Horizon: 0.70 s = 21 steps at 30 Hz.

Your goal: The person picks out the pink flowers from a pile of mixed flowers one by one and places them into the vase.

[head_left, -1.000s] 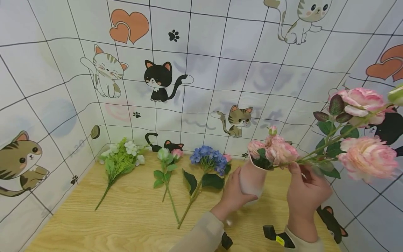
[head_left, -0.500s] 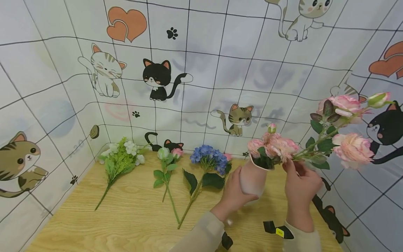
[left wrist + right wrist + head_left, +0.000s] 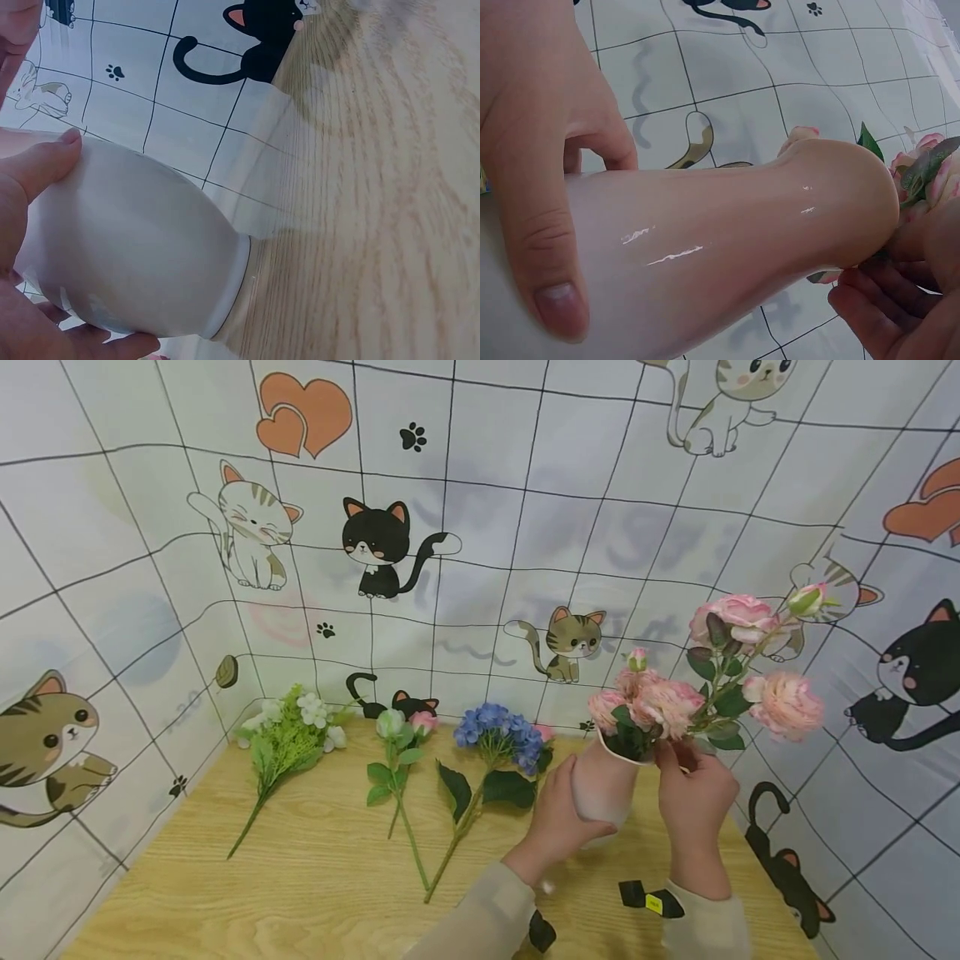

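A pink-and-white glazed vase [image 3: 603,785] leans slightly on the right side of the table, its mouth upward. My left hand [image 3: 557,818] grips its body, with the thumb on the near side. Pink artificial peonies [image 3: 667,703] stand in its mouth. My right hand [image 3: 697,797] pinches the stem of another pink peony spray [image 3: 783,703] right at the vase's rim. That spray leans out to the right, with a bud and green leaves. The stem's lower end is hidden by the rim and fingers. In the right wrist view the right fingertips [image 3: 866,300] are beside the rim.
On the wooden table [image 3: 322,893], left of the vase, lie a blue hydrangea stem [image 3: 498,739], a rose stem with buds [image 3: 397,752] and a white-flowered green sprig [image 3: 281,752]. Cat-printed cloth [image 3: 480,577] encloses the back and sides.
My right hand has moved left and slightly down toward the vase, bringing the peony spray closer to its mouth. My left hand keeps its grip on the vase.
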Motion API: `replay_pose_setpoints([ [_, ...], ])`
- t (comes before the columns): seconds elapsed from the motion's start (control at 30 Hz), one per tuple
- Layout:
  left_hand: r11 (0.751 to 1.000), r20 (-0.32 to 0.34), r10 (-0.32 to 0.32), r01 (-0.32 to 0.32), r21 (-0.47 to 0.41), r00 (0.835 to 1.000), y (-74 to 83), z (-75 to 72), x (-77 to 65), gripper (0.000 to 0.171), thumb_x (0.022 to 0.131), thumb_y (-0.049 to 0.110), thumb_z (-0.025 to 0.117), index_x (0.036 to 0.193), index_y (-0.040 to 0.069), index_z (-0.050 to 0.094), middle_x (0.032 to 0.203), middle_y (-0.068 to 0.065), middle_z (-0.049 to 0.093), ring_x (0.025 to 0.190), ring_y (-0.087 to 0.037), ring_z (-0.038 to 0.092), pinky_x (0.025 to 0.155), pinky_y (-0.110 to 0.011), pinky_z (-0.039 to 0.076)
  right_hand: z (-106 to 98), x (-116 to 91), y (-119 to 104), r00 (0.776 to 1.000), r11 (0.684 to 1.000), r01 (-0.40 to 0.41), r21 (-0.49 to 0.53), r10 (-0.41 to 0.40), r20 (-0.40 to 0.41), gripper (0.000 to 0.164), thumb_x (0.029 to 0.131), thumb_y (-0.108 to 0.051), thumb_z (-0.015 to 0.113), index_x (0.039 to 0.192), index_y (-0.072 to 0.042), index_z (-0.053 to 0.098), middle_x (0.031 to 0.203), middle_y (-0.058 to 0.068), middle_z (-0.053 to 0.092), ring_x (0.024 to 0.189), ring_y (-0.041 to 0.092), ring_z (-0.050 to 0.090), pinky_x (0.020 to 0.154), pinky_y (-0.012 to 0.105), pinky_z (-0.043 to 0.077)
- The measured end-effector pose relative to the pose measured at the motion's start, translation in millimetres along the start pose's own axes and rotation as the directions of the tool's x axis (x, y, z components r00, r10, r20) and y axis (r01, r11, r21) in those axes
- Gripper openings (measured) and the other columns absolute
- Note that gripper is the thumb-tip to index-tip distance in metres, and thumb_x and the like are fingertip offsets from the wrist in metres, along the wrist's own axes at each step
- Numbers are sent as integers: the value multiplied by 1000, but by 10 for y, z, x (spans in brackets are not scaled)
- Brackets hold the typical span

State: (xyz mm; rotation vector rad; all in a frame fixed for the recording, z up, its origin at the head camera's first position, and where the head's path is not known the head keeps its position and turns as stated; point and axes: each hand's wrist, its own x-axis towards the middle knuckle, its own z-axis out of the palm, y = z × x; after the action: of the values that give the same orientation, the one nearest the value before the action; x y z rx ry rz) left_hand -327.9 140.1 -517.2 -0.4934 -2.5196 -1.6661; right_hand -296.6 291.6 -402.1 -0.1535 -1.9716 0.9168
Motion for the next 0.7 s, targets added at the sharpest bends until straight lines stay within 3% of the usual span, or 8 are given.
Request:
replay_pose_setpoints([
  [0.2,1000,10,-15,16,-8,1000,9,-10,2,119,75,46,97,168,25,26,161,-4,46,135,-25,56,105,-48,53,38,2,38,998,998,-43,-44,44,39,20,101,-15,73,111,1,81,95,25,79,74,-32,45,65,-1,36],
  [0.4,999,20,-32,32,2,999,24,-13,6,119,76,47,97,168,25,26,162,-4,45,136,-25,56,106,-48,53,64,10,79,989,993,-119,18,117,92,24,104,-19,69,112,1,80,100,29,78,68,-27,50,62,2,42],
  [0.6,999,23,-35,35,5,999,20,-14,5,119,76,47,97,169,26,25,162,-4,44,137,-25,55,107,-48,53,56,27,119,953,967,-243,82,222,207,36,108,-25,62,126,3,75,118,32,73,69,-24,56,64,3,50],
  [0.7,999,23,-33,33,4,999,23,-18,6,119,76,47,97,169,26,25,163,-4,44,138,-25,54,108,-49,52,43,37,126,941,966,-253,53,234,244,41,110,-29,59,132,3,72,124,31,72,70,-24,54,64,1,49],
])
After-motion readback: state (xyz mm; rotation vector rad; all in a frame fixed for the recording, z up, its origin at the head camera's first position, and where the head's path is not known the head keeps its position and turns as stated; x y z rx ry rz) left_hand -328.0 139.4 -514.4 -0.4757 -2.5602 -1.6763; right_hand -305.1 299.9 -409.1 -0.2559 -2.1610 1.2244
